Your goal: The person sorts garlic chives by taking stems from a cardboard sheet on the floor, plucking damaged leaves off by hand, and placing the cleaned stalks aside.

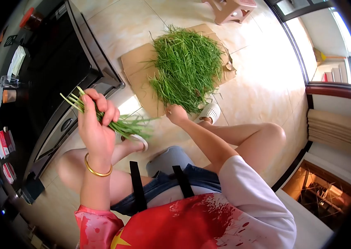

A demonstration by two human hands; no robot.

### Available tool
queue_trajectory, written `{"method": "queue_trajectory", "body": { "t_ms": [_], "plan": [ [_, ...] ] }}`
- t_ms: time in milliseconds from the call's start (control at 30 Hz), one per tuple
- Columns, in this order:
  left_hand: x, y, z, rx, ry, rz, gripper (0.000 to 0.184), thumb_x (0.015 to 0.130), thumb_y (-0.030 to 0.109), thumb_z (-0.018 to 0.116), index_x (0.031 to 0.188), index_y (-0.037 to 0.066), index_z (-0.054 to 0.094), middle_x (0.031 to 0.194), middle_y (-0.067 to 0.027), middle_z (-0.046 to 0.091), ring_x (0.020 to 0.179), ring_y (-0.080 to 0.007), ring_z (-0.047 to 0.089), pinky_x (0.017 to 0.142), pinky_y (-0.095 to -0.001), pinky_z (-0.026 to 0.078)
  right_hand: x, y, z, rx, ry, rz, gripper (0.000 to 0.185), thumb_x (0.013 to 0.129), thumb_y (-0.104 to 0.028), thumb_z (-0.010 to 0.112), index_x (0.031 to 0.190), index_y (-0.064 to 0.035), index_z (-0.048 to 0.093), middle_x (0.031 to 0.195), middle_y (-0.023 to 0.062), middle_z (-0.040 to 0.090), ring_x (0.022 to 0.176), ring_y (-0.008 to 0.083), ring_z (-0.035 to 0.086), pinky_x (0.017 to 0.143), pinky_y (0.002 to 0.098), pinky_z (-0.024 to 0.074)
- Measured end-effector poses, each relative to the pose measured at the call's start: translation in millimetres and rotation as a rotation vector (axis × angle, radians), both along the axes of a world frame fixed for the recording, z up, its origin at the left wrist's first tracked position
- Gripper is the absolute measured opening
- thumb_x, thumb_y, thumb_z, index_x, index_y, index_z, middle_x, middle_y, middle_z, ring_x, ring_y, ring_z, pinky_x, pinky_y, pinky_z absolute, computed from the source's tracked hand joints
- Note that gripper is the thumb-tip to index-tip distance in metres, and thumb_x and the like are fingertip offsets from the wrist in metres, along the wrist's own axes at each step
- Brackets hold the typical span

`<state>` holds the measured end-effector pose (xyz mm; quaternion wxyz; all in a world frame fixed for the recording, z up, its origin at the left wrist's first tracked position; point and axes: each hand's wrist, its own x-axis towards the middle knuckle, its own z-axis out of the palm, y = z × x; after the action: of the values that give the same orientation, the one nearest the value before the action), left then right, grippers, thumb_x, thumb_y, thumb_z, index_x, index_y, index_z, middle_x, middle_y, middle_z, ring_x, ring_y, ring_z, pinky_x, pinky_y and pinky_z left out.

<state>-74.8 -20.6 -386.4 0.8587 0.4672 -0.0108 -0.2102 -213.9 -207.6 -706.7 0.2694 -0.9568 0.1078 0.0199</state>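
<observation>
I can't tell if the right hand [177, 114] pinches anything; the heap [188, 66] hides some cardboard [137, 72]; the stool [230, 11] is cut off.

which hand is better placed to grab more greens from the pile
Probably the right hand: it is at the near edge of the green pile, while the left hand is farther off and already holds a bunch of stalks.
</observation>
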Motion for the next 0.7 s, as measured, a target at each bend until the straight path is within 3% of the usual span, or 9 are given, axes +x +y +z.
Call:
{"method": "queue_trajectory", "body": {
  "t_ms": [67,133,267,300,467,533,567,700],
  "plan": [
    [1,0,2,0.057,0.027,0.036,0.026,0.104,0.031,0.035,0.094,0.009,0.046,0.071,0.0011,0.038,0.052,-0.0080,0.029,0.054,-0.0253,0.032,31,-10,7,0.332,0.295,-0.263,0.025,0.079,-0.021,0.060,0.100,-0.0089,0.068,0.088,0.0157,0.068,0.084,0.0325,0.065,0.076,0.0419,0.0518],
    [3,6,-1,0.060,0.067,-0.031,0.026,0.104,0.031,0.034,0.094,0.009,0.044,0.070,0.0013,0.038,0.051,-0.0075,0.030,0.053,-0.0247,0.032,58,-17,-8,0.249,0.152,-0.391,0.024,0.081,-0.021,0.061,0.098,-0.0056,0.067,0.085,0.0158,0.067,0.082,0.0339,0.064,0.076,0.0427,0.0519],
    [8,6,-3,0.096,0.197,-0.007,0.025,0.104,0.030,0.033,0.091,0.011,0.043,0.067,0.0040,0.032,0.050,-0.0058,0.026,0.052,-0.0231,0.029,107,-40,-29,0.114,0.166,-0.452,0.035,0.081,-0.024,0.066,0.110,-0.0045,0.063,0.105,0.0159,0.063,0.097,0.0320,0.061,0.086,0.0403,0.0493],
    [11,7,-2,0.102,0.217,-0.007,0.025,0.104,0.031,0.032,0.092,0.012,0.042,0.068,0.0041,0.031,0.051,-0.0057,0.026,0.053,-0.0227,0.029,119,-42,-31,0.116,0.269,-0.439,0.051,0.079,-0.031,0.069,0.121,-0.0039,0.056,0.119,0.0169,0.057,0.108,0.0320,0.055,0.090,0.0395,0.0474],
    [21,8,-6,0.116,0.267,0.007,0.025,0.104,0.032,0.031,0.093,0.012,0.041,0.068,0.0044,0.030,0.051,-0.0058,0.026,0.054,-0.0225,0.029,148,-9,-34,0.026,0.515,-0.570,0.071,0.074,-0.043,0.072,0.129,-0.0057,0.047,0.124,0.0123,0.051,0.117,0.0287,0.048,0.096,0.0389,0.0446],
    [23,8,-7,0.121,0.254,-0.005,0.025,0.104,0.033,0.031,0.093,0.012,0.040,0.067,0.0045,0.030,0.051,-0.0057,0.026,0.054,-0.0227,0.029,151,10,-32,-0.047,0.565,-0.505,0.059,0.076,-0.041,0.072,0.120,-0.0081,0.050,0.118,0.0094,0.052,0.115,0.0267,0.048,0.094,0.0366,0.0464],
    [24,8,-7,0.146,0.266,-0.003,0.025,0.104,0.033,0.031,0.092,0.013,0.039,0.066,0.0046,0.030,0.052,-0.0058,0.027,0.054,-0.0228,0.029,150,13,-41,-0.035,0.595,-0.472,0.068,0.073,-0.045,0.073,0.125,-0.0087,0.049,0.119,0.0082,0.051,0.116,0.0252,0.047,0.092,0.0379,0.0454],
    [23,7,-11,0.167,0.258,-0.045,0.026,0.104,0.034,0.031,0.090,0.014,0.038,0.066,0.0047,0.031,0.052,-0.0061,0.028,0.055,-0.0235,0.030,146,14,-40,-0.250,0.489,-0.282,0.064,0.072,-0.043,0.075,0.121,-0.0096,0.051,0.117,0.0055,0.047,0.113,0.0236,0.045,0.092,0.0381,0.0421]
  ]
}}
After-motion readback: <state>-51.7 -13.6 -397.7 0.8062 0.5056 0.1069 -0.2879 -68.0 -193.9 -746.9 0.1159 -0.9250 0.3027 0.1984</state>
